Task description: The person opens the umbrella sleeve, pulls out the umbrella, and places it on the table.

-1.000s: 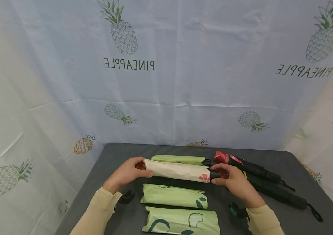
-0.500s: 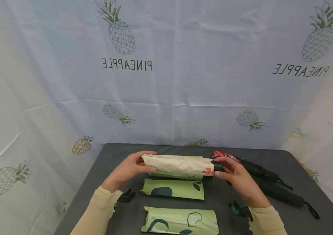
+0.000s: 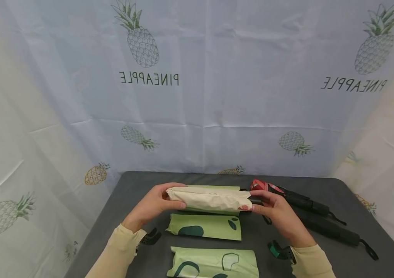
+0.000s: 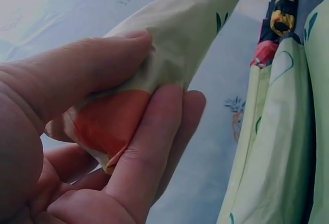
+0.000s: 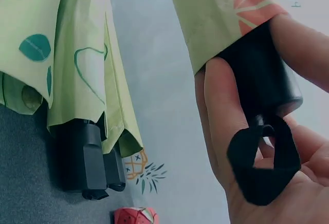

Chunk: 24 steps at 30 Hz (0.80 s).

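Both hands hold a folded umbrella (image 3: 209, 199) in a cream sleeve with orange-red fruit prints, raised crosswise over the table's far part. My left hand (image 3: 157, 204) pinches the closed end of its sleeve between thumb and fingers, as the left wrist view shows. Round the black handle (image 5: 262, 75) at the other end curl the fingers of my right hand (image 3: 277, 212); a black strap (image 5: 264, 167) loops from it. Partly hidden behind lies at least one green-sleeved umbrella (image 3: 214, 187). Nearer me are a middle green-sleeved umbrella (image 3: 204, 227) and a front one (image 3: 214, 262).
On the right lie two dark folded umbrellas with wrist straps, a red-tipped one (image 3: 298, 199) and a longer black one (image 3: 332, 229). The dark table (image 3: 155, 262) ends at a pineapple-printed curtain (image 3: 197, 96) behind.
Both hands have tilted and turned the cream-sleeved umbrella slightly. The middle green-sleeved umbrella sits a little farther back and shows a large dark green print.
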Tool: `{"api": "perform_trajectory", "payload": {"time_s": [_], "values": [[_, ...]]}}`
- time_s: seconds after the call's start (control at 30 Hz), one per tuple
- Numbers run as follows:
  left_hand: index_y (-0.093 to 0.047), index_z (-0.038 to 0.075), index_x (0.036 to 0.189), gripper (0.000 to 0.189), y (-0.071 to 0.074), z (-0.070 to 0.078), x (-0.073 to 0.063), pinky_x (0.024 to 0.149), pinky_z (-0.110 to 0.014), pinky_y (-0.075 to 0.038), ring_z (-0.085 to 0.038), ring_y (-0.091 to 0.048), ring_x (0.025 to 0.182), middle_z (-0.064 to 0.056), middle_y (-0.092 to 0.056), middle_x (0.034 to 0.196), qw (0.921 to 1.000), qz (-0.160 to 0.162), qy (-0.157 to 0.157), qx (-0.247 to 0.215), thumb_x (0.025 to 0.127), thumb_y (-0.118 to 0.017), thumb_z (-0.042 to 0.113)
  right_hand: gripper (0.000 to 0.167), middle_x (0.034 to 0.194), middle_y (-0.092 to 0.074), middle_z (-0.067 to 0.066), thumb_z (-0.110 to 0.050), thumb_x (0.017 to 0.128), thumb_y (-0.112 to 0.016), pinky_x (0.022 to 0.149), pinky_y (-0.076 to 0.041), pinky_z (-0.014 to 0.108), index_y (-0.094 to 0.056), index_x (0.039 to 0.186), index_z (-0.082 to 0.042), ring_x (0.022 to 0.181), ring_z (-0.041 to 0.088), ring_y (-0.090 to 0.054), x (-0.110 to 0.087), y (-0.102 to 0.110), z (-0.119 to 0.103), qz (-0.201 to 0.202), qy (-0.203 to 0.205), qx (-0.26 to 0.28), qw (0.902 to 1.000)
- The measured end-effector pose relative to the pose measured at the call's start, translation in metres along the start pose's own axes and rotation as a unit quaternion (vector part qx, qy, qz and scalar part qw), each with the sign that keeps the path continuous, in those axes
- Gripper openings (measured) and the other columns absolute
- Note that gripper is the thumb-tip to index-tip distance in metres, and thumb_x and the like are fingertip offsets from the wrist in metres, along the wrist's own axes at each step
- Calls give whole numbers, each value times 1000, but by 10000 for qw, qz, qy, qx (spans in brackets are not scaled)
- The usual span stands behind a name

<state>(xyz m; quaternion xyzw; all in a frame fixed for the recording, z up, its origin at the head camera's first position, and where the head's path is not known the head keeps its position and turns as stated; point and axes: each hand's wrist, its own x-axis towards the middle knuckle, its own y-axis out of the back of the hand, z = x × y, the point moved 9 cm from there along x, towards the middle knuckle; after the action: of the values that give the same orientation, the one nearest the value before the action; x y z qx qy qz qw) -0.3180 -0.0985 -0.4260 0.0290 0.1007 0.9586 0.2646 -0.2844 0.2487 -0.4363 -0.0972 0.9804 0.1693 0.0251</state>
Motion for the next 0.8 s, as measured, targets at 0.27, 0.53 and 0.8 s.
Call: {"api": "perform_trajectory", "payload": {"time_s": [0.27, 0.53, 0.8], "values": [[-62, 12, 150, 61, -1, -2, 1, 93, -38, -66, -26, -71, 113, -16, -67, 137, 10000, -12, 32, -86, 95, -86, 20, 63, 154, -61, 17, -28, 100, -80, 116, -55, 57, -58, 154, -5, 140, 33, -63, 2, 4, 2, 232, -116, -150, 9996], [-63, 11, 150, 61, 0, -1, 0, 94, -38, -67, -27, -71, 115, -15, -67, 139, 9997, -35, 35, -232, 95, -86, 18, 60, 149, -64, 16, -24, 103, -77, 110, -58, 51, -57, 156, -3, 119, 11, -66, -1, 6, 0, 101, -48, -114, 9999], [-64, 11, 150, 60, 2, -4, 1, 94, -39, -67, -26, -71, 116, -15, -67, 139, 9997, 67, 63, -246, 95, -86, 18, 56, 151, -59, 17, -26, 102, -78, 101, -55, 36, -62, 151, -6, 119, 14, -60, 0, 11, 1, 168, -45, -53, 9998]]}}
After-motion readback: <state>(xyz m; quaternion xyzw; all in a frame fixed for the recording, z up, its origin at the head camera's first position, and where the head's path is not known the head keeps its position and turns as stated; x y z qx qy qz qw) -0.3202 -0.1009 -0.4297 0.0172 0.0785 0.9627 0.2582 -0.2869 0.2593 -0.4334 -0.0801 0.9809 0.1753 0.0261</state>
